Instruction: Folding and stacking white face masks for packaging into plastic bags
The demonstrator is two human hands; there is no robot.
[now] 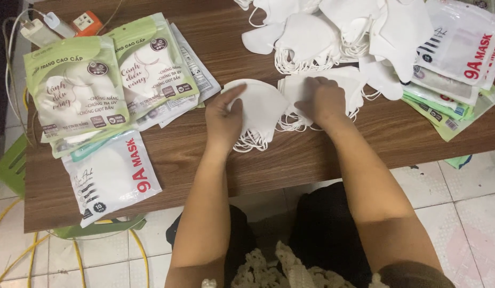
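On the wooden tabletop (290, 160), your left hand (224, 118) lies flat, fingers extended, on a small stack of soft white masks (261, 109); your right hand (323, 100) curls, pinching the neighbouring mask stack (354, 80).

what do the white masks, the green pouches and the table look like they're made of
White masks under the hands: soft matte nonwoven-looking fabric with thin elastic loops. Green pouches: glossy plastic film, judging by the sheen and crinkles. Table: brown wood-grain surface, probably laminate; it could also be real wood.
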